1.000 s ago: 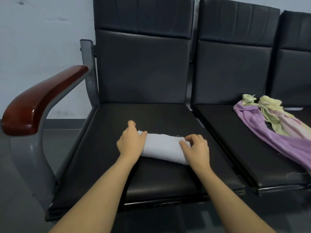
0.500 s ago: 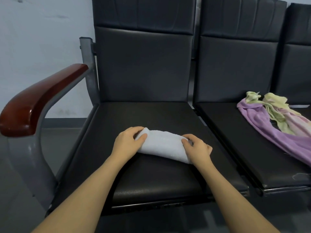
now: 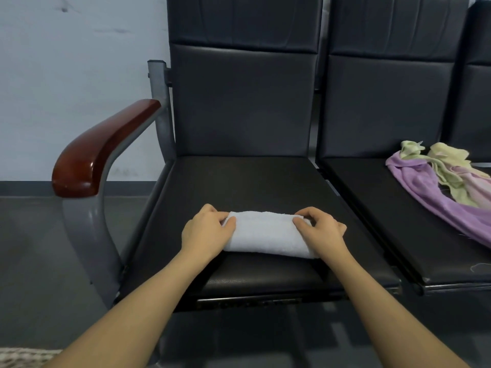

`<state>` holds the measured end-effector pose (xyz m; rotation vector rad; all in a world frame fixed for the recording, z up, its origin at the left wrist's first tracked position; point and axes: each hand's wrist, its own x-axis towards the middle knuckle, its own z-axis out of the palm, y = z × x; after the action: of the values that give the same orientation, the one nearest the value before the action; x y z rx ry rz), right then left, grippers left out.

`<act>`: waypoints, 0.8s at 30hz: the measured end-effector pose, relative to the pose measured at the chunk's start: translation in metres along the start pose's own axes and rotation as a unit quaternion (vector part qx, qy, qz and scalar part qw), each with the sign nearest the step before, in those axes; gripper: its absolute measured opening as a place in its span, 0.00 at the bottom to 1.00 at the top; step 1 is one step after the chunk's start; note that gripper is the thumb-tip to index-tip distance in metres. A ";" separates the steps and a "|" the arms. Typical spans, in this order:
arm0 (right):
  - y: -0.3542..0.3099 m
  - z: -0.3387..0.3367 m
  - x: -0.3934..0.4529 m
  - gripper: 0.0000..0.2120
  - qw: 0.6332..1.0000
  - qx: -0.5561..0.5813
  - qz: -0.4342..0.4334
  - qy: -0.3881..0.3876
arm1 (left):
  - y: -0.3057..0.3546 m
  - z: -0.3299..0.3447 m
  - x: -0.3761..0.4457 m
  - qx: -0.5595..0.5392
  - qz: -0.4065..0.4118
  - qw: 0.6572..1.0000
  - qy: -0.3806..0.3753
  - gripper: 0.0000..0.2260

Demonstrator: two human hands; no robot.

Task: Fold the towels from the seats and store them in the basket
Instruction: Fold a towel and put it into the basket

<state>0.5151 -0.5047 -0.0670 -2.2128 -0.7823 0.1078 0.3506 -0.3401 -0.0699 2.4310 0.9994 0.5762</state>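
White towel (image 3: 267,236) lies folded into a compact oblong on the front part of the left seat (image 3: 239,181), btwn both hands. Left hand (image 3: 206,232) covers its left end, thumb on top, fingers curled over the far edge; grip looks pinched on the towel's corner. Right hand (image 3: 322,231) does the same at the right end, fingertips (image 3: 301,221) pressing into the top layer, grip closed on cloth, not spread. Judging by the thick rounded near edge it's several layers deep, so soft, light, squashy; prob. no slip risk on the seat pad but layers can slide apart if lifted by one end only. Best hold, I'd say: both ends at once, thumbs on top and fingers under, or one palm beneath the middle. Well right of the right hand, on the next seat (image 3: 372,208), a purple towel (image 3: 425,195) and a yellow-green towel (image 3: 446,166) lie crumpled, touching each other, unfolded. A woven bit at the lower-left edge below the left arm may be the basket (image 3: 24,355); can't tell for sure.
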 end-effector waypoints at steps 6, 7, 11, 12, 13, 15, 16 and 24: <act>0.003 0.003 0.002 0.08 0.998 -0.053 0.011 -0.018 | 0.006 0.000 0.008 0.118 0.016 0.993 0.018 0.17; 0.004 0.004 0.002 0.10 0.998 -0.056 0.011 -0.028 | 0.008 -0.001 0.010 0.111 0.012 0.994 0.015 0.16; 0.005 0.002 0.002 0.14 0.995 -0.075 0.012 -0.061 | 0.006 -0.003 0.022 0.021 0.031 0.999 -0.028 0.19; 0.005 0.002 0.002 0.15 0.994 -0.084 0.009 -0.072 | 0.003 -0.003 0.025 0.009 0.037 0.998 -0.054 0.20; 0.005 0.001 0.002 0.16 0.992 -0.093 0.006 -0.081 | 0.001 -0.004 0.027 0.003 0.035 0.996 -0.079 0.19; 0.005 0.000 0.004 0.17 0.991 -0.105 0.004 -0.088 | 0.000 -0.005 0.028 -0.007 0.013 0.991 -0.131 0.13; 0.005 0.000 0.004 0.17 0.990 -0.108 0.006 -0.088 | 0.002 -0.006 0.027 -0.009 0.004 0.989 -0.144 0.12; 0.010 0.004 -0.005 0.16 0.992 -0.013 -0.041 -0.122 | 0.000 -0.005 0.015 -0.055 0.091 0.992 -0.072 0.08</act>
<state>0.5150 -0.5100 -0.0772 -2.2150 -1.0123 0.3338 0.3580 -0.3278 -0.0632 2.4403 0.6751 0.4937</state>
